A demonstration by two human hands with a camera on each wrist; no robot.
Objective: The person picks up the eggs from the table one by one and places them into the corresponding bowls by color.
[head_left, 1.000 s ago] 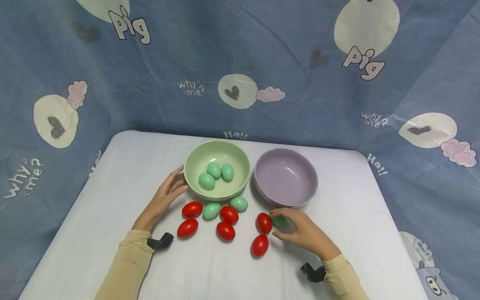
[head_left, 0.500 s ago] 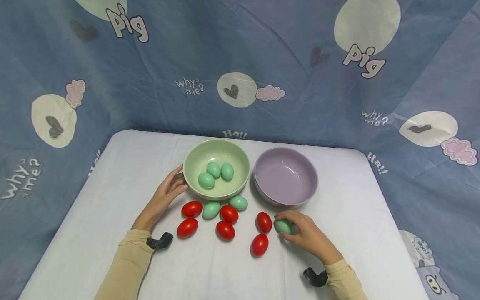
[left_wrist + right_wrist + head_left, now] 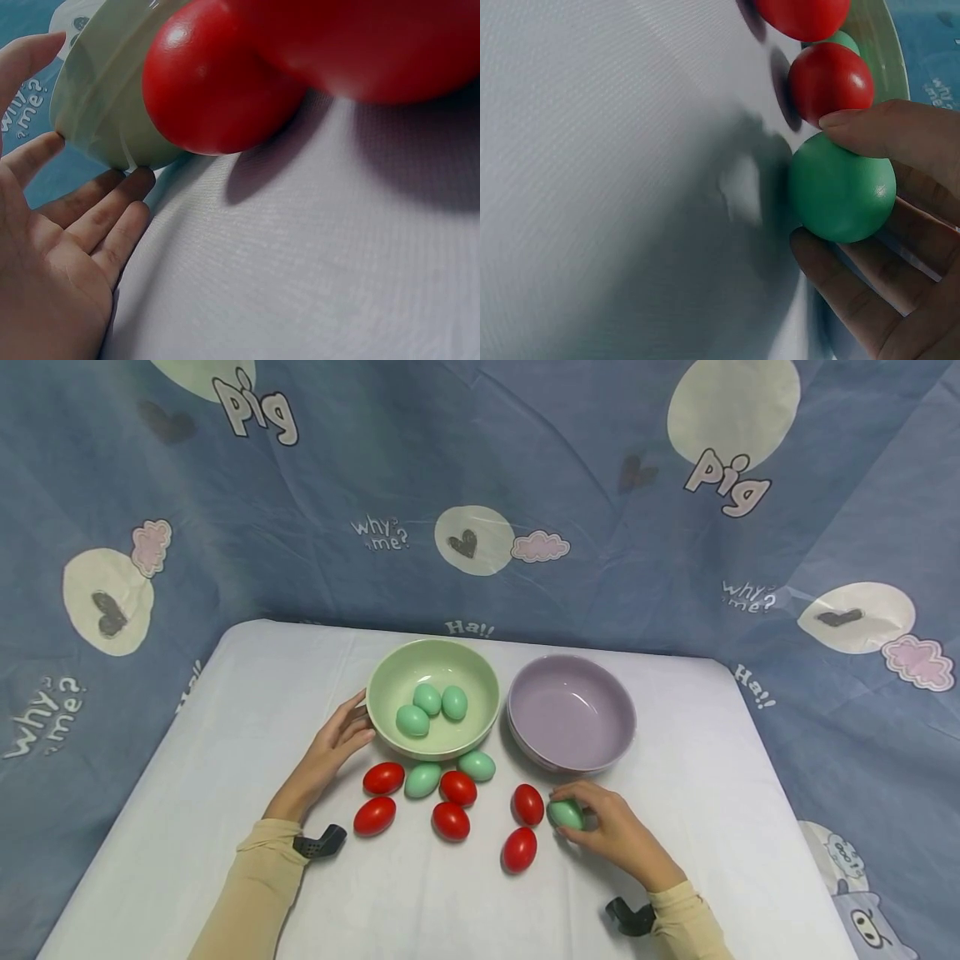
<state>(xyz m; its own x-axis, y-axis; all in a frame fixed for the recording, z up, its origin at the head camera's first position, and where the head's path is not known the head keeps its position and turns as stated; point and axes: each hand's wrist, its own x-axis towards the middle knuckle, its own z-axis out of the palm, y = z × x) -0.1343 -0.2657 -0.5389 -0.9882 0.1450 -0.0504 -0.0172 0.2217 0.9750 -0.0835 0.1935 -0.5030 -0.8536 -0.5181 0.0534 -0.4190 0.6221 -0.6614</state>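
My left hand (image 3: 332, 756) rests against the left side of the light green bowl (image 3: 486, 681), fingers fairly straight; the left wrist view has its fingertips touching the bowl wall (image 3: 105, 97). Three green eggs (image 3: 412, 720) lie inside that bowl. In front of the purple bowl, my right hand (image 3: 611, 827) pinches a green egg (image 3: 566, 814) between thumb and fingers. The right wrist view shows the thumb on one side of this egg (image 3: 842, 187) and fingers on the other. Close to its left lie two red eggs (image 3: 528, 805).
The purple bowl (image 3: 572, 714) stands right of the green one, with nothing in it. Several more red eggs (image 3: 451, 822) and two green eggs (image 3: 476, 766) lie before the green bowl on the white cloth (image 3: 420, 902). A blue patterned curtain (image 3: 315, 585) hangs behind.
My right hand has closed its thumb and fingers onto the green egg and shifted slightly right, so more of the egg shows. The left hand stays at the bowl.
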